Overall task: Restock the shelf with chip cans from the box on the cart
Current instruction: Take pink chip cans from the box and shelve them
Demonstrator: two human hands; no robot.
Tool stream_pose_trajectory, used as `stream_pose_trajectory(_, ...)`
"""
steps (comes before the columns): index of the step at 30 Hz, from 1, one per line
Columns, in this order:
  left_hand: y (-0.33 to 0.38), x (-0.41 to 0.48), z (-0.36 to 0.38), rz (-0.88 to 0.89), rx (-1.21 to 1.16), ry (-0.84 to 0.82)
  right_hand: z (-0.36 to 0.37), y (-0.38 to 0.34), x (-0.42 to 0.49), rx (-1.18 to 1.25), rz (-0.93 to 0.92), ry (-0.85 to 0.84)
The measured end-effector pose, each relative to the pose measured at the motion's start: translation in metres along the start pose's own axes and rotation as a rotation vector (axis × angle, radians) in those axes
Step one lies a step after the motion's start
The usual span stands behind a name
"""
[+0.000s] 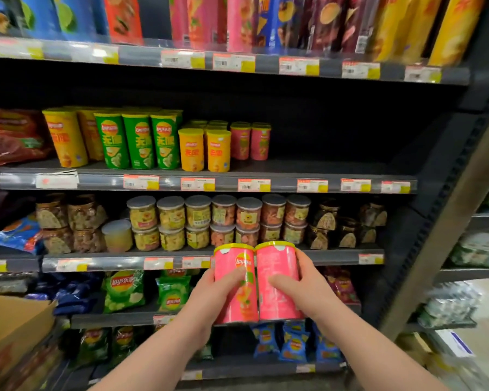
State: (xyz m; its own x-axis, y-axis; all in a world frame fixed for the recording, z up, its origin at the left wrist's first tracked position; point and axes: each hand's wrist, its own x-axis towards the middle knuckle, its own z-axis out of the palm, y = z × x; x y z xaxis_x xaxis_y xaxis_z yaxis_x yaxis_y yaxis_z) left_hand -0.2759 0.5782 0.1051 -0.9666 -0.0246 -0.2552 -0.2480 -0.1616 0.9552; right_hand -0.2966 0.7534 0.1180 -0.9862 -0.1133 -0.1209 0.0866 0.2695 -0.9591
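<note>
Pink cylindrical chip can [235,283] upright before dark grey metal store shelf [336,167]; my left hand [209,294] grips it, right hand [305,289] grips second pink can [278,280], cans touching.

Left can [233,265] in left grip [209,294], right can [277,263] in right grip [308,290]; cans upright, touching side by side. Shelved cans [250,142] on shelf [350,168] above and beyond grips. Box [14,320] left of left grip, lower.

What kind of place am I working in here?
Probably a supermarket snack aisle: dark shelving lined with price tags, rows of green chip cans and chip bags, plus a cardboard box at lower left. The left hand and right hand hold pink chip cans.
</note>
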Motion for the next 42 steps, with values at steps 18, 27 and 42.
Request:
stream_pose_trajectory(18, 0.099, 0.167, -0.005, 0.133, -0.050, -0.112, -0.026, -0.080, 0.171, 0.018, -0.144, 0.145)
stream_pose_trajectory(27, 0.130, 0.205, -0.041, 0.217, -0.043, -0.051, -0.015, -0.125, 0.243, -0.019, -0.270, 0.183)
stream_pose_trajectory(42, 0.148, 0.219, -0.049, 0.283, -0.130, 0.206, -0.009, -0.146, 0.374, -0.163, -0.303, 0.231)
